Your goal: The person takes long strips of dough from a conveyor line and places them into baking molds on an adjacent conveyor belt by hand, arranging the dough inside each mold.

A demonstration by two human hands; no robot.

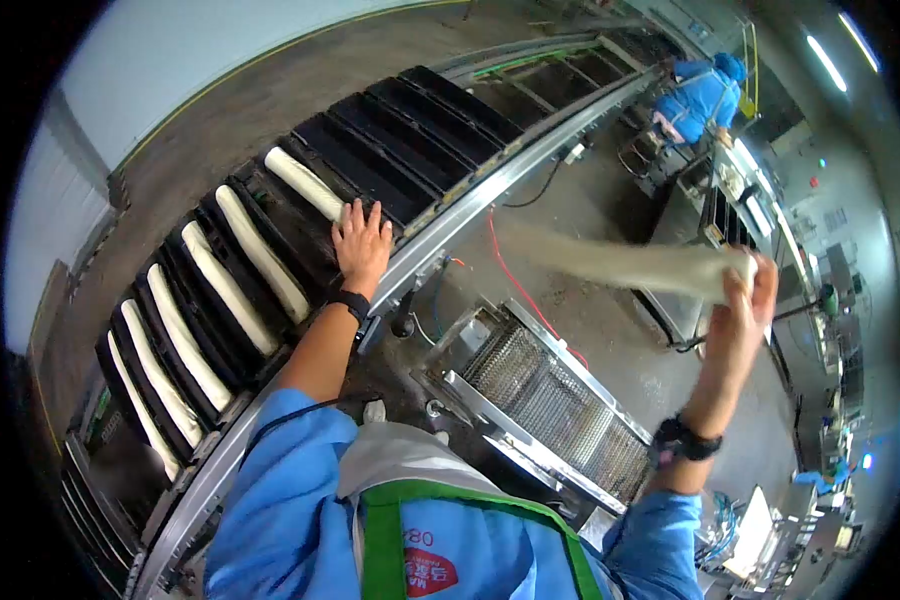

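Note:
My left hand (362,245) lies with fingers spread on the near end of a long pale dough roll (302,182), which rests in a black trough on the conveyor. Off to the right, my raised right hand (745,295) grips one end of another long dough roll (640,268). That roll stretches out leftward in the air and is smeared by motion. Left of my left hand, several more dough rolls (260,252) lie one per black trough. Beyond the hand, several black troughs (365,165) hold no dough.
A metal rail (470,205) edges the conveyor. Below it stands a smaller mesh-belt conveyor (550,390), with a red hose (530,305) on the floor beside it. A co-worker in blue (695,100) is at the far right, near a worktable (670,240).

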